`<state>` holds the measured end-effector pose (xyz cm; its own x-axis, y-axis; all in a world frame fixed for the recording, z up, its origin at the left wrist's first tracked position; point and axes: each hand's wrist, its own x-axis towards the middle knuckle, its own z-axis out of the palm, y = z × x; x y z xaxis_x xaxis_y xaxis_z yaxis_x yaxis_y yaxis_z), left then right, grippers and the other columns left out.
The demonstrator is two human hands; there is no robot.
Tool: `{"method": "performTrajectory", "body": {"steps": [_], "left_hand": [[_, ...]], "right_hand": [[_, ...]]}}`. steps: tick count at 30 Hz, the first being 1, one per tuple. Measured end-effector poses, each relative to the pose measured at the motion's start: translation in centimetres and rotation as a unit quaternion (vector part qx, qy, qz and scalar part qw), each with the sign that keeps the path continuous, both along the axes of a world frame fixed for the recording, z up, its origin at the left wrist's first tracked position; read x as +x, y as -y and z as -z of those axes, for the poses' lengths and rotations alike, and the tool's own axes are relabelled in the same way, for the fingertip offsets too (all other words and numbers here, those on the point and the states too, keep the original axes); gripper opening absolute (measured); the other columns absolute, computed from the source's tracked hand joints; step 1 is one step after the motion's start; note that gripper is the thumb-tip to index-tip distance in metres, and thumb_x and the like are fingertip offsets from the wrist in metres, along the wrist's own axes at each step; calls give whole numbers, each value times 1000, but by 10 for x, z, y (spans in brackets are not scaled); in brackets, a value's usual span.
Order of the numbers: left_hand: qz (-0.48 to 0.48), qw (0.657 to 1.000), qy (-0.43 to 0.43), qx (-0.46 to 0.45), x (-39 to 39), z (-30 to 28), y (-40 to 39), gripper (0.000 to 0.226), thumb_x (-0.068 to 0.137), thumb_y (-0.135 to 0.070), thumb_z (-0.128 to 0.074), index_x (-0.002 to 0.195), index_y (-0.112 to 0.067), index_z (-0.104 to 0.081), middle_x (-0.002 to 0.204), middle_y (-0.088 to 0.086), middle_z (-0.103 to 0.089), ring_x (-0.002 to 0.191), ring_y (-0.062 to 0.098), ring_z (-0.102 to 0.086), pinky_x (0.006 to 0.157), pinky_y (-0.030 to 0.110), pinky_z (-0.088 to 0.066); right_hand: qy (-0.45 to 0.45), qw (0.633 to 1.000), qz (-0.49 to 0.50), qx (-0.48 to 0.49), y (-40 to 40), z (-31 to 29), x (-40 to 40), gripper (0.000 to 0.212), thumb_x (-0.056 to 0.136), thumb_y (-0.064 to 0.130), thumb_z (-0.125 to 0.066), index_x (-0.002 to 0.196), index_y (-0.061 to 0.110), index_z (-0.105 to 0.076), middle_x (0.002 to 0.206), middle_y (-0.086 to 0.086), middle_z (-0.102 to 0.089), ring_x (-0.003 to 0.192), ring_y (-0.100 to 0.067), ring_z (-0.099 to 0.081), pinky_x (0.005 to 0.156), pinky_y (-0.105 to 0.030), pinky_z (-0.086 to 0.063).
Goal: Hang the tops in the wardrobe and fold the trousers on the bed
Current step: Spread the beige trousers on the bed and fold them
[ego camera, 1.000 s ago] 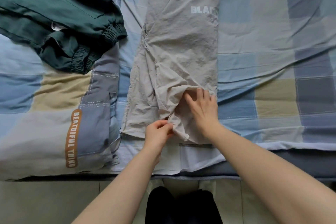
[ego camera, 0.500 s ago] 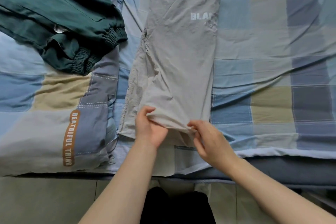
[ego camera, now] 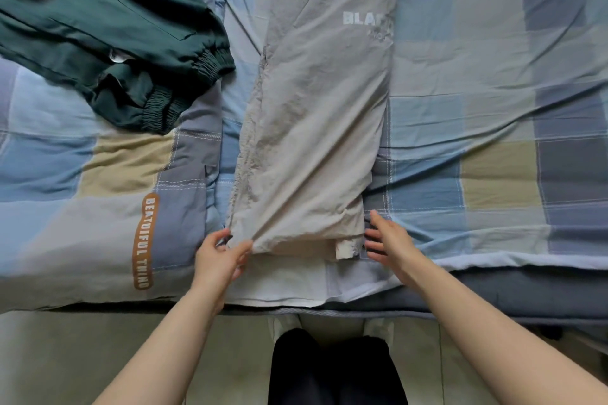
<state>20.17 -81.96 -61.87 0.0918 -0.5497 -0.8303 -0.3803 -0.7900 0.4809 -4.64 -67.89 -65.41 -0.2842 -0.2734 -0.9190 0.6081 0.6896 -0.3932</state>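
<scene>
We are pinching the near left corner of the grey trousers [ego camera: 316, 128] between the thumb and fingers of our left hand [ego camera: 219, 258], so that grip is grasping cloth. Our right hand [ego camera: 390, 242] is hovering just beside the trousers' near right corner with its fingers straight and spread, its grip released and holding nothing. The trousers are lying folded lengthwise on the bed [ego camera: 493, 102], running away from us, with white lettering showing near the far end. To the left, the dark green trousers [ego camera: 108, 29] are lying rumpled on a checked quilt [ego camera: 98, 181] bearing an orange label. No containers are showing.
</scene>
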Motion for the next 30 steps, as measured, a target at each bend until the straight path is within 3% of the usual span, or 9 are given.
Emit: {"method": "performTrajectory", "body": {"steps": [4, 7, 10, 13, 17, 19, 25, 28, 30], "left_hand": [[231, 962, 130, -63, -16, 21, 12, 30, 74, -27, -82, 96, -14, -67, 98, 8, -65, 94, 27, -62, 85, 35, -48], [198, 970, 106, -95, -22, 26, 23, 19, 81, -14, -70, 67, -13, -58, 71, 8, -56, 70, 21, -51, 68, 30, -37], [90, 982, -17, -163, -20, 6, 31, 22, 84, -5, -64, 69, -11, -50, 66, 8, -39, 63, 15, -35, 58, 30, -28], [177, 946, -8, -270, -7, -11, 35, 35, 81, -2, -68, 63, -13, -41, 59, 2, -39, 55, 10, -34, 55, 25, -30], [395, 876, 165, -224, 17, 11, 30, 19, 79, 3, -61, 87, -11, -52, 88, 5, -59, 84, 30, -59, 68, 33, -36], [461, 849, 191, -172, 14, 24, 27, 35, 79, 7, -51, 110, -10, -50, 113, 13, -54, 107, 36, -53, 82, 38, -41], [387, 885, 207, -156, -30, 44, 39, 43, 89, -26, -59, 124, -3, -50, 129, 20, -48, 121, 38, -47, 101, 43, -39], [379, 883, 223, -162, -34, 55, 42, 30, 94, -18, -53, 114, 4, -57, 123, 27, -48, 117, 42, -47, 100, 43, -37], [319, 904, 214, -185, -35, 51, 40, 20, 96, -11, -45, 106, 3, -57, 116, 28, -50, 110, 42, -49, 90, 42, -37]], "right_hand": [[-42, 997, -63, -3, 11, 11, 10, 32, 87, 43, -64, 108, 20, -57, 108, -5, -67, 99, -23, -64, 81, -39, -51], [-201, 970, -135, -21, 4, 9, 13, 24, 87, 27, -68, 96, 8, -55, 76, -2, -58, 71, -18, -54, 64, -30, -45], [-372, 906, -191, -59, -15, -4, 18, 27, 95, 19, -56, 69, 17, -47, 60, 3, -43, 59, -17, -39, 57, -32, -29], [-435, 879, -186, -53, -35, -15, 25, 25, 94, 14, -56, 70, 17, -57, 57, 6, -50, 58, -15, -47, 59, -31, -31], [-350, 905, -241, 26, -46, 3, 35, 21, 90, 15, -61, 70, 13, -57, 61, 3, -55, 63, -20, -51, 58, -28, -30], [-276, 918, -273, 79, -44, 16, 35, 11, 88, 16, -63, 78, 11, -59, 74, -3, -62, 75, -23, -56, 66, -30, -37], [-50, 999, 12, 14, -10, 24, 22, 30, 95, 29, -54, 104, 2, -64, 107, -11, -69, 100, -26, -64, 99, -45, -47], [-36, 999, -12, -8, -1, 18, 20, 18, 94, 11, -56, 106, -2, -62, 90, -10, -69, 74, -17, -66, 67, -30, -56], [-74, 996, -53, -28, -1, 12, 14, 7, 91, 6, -59, 98, 5, -60, 78, -5, -64, 54, -3, -60, 46, -17, -45]]}}
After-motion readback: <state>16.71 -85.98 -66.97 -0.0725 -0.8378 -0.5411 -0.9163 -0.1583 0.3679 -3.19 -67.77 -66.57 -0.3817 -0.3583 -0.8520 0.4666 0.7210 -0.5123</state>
